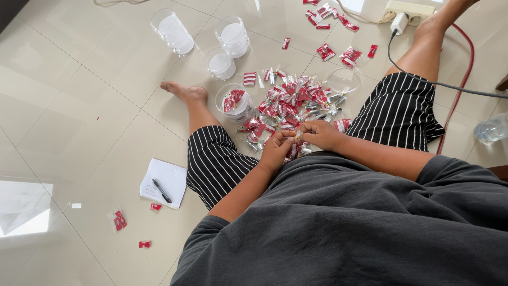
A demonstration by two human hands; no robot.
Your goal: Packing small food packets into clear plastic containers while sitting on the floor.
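I sit on a tiled floor with my legs spread. My left hand (277, 149) and my right hand (320, 134) meet in front of me, both pinching one small red and white packet (296, 139) between the fingertips. Just beyond them lies a pile of red and white packets (288, 103) mixed with small silvery pieces (324, 110). A clear plastic jar (235, 102) holding a few packets stands left of the pile, near my left foot.
Three more clear jars (172, 30) (232, 35) (220, 63) stand farther off, and a clear lid (344, 79) lies right of the pile. A notepad with a pen (164, 182) lies by my left knee. A power strip (410, 9), cables and a water bottle (492, 128) are at right.
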